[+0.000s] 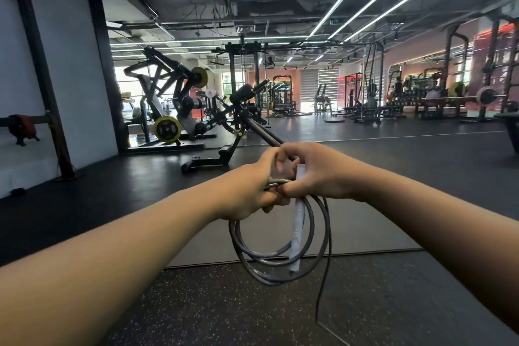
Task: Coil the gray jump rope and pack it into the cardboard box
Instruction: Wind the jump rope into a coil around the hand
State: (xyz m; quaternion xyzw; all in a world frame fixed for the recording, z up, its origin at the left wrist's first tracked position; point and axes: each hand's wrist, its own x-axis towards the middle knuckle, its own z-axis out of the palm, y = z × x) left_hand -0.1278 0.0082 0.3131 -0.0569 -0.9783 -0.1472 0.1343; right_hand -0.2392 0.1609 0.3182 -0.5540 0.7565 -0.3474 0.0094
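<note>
1. rope [280, 261]: dark gray, thin, smooth and slightly glossy. it hangs in round loops below the two hands, in the air above the floor.
2. loop count: about three to four overlapping loops; the exact number cannot be told where the strands cross.
3. loose end: one single strand leaves the right side of the loops, drops straight down and meets the floor near the lower edge of the view.
4. handle [297, 222]: one, pale gray to white, slim and straight. it hangs nearly upright across the loops, its top end at the right hand, its lower end at the bottom of the coil. faint marks on it are too blurred to read.
5. a second handle cannot be told from this view.
6. left hand [252, 191]: fingers curled closed around the top of the loops, with strands passing out between the fingers.
7. right hand [317, 174]: fingers closed, pinching the top of the handle and the rope beside it. the two hands touch each other.
8. hands: two, both bare, forearms reaching in from the lower corners.
9. mat [351, 227]: one, gray and flat, on the floor directly beyond the coil.
10. floor [224, 312]: black speckled rubber beneath the coil.
11. machines [174, 104]: several black gym machines stand well apart, behind the hands.
12. plates [167, 129]: two yellow-rimmed weight plates on the nearest left machine.
</note>
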